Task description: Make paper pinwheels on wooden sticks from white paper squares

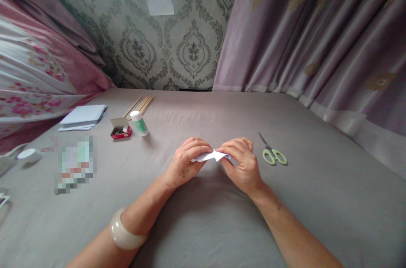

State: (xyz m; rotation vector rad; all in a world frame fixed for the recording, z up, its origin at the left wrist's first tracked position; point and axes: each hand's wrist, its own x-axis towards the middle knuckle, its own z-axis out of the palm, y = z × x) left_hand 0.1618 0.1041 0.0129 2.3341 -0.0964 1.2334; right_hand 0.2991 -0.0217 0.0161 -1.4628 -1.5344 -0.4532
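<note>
Between my two hands, above the grey cloth, is a small piece of folded white paper (209, 156) with pointed corners. My left hand (189, 160) pinches its left side, fingers over the top and thumb beneath. On the other side, my right hand (240, 159) grips the paper's right end in the same way. The fingers cover much of the paper, so its full folded shape is hidden. To the right of my right hand lie scissors (272, 154) with pale green handles, tips pointing away.
A grey cloth (203, 225) covers the surface. At the left are a stack of paper (84, 116), wooden sticks (146, 105), an open red box (121, 132) of small items, a white-capped tube (139, 123), a blurred packet (75, 164) and a white round object (29, 155). Curtains (304, 27) hang at right.
</note>
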